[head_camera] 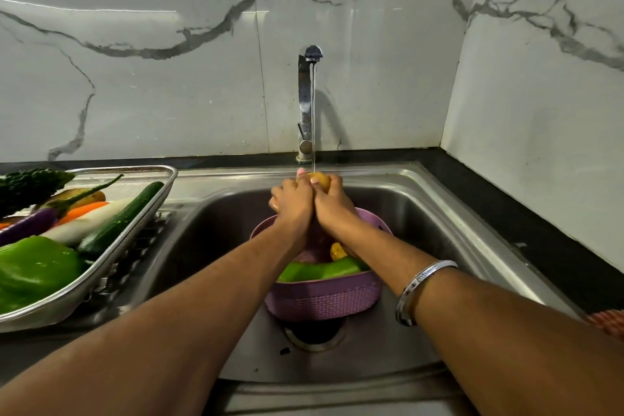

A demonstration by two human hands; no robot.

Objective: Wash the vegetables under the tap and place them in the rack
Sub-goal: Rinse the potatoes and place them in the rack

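Water runs from the chrome tap (309, 84) onto a yellow-brown potato (320, 179). My left hand (292, 201) and my right hand (332, 201) both grip the potato, fingers curled round it, above the sink (435, 213). Below my hands a purple basket (324, 297) sits in the sink with a long green vegetable (320, 271) and a small yellow one (337, 251) in it. At the left the steel rack (111, 260) holds a green pepper (33, 267), a cucumber (121, 219), a white radish (84, 221), a carrot (82, 211), a purple aubergine (30, 224), a bitter gourd (30, 184) and a potato (77, 196).
The sink drain (314, 334) lies just in front of the basket. A black counter edge (540, 230) runs along the right and back, under marble wall tiles. A metal bangle (420, 287) sits on my right wrist.
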